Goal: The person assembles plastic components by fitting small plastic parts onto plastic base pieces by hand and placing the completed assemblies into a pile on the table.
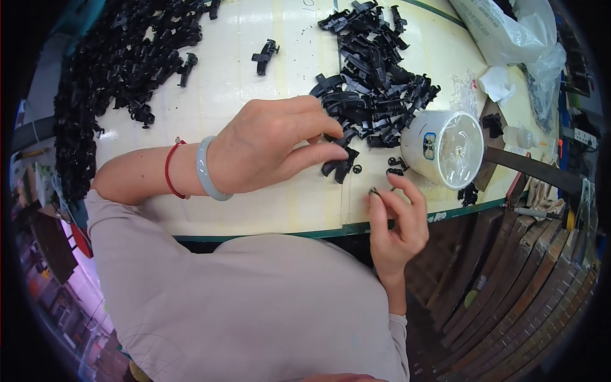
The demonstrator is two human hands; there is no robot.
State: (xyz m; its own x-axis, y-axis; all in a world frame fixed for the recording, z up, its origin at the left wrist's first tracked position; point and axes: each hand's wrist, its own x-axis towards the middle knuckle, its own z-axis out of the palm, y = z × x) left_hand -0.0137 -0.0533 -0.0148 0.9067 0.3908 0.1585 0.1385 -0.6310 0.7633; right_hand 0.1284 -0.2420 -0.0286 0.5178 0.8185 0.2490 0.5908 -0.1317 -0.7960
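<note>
My left hand (273,143) reaches across the table from the left, a bangle and a red cord on its wrist. Its thumb and fingertips close on a black plastic part at the near edge of a heap of black plastic parts (375,63); the fingers partly hide that part. Lower right, my right hand (402,223) pinches a small black piece (374,191) between thumb and finger, close to the table's front edge. Between the hands lie a small black ring (357,169) and a few other tiny black pieces (394,171).
A white plastic tub (439,149) lies tipped beside the heap. Another large mass of black parts (121,63) covers the table's left side, and one loose part (265,57) lies between the piles. Plastic bags (509,32) sit at the far right; brown stacked slabs (509,280) stand below the table.
</note>
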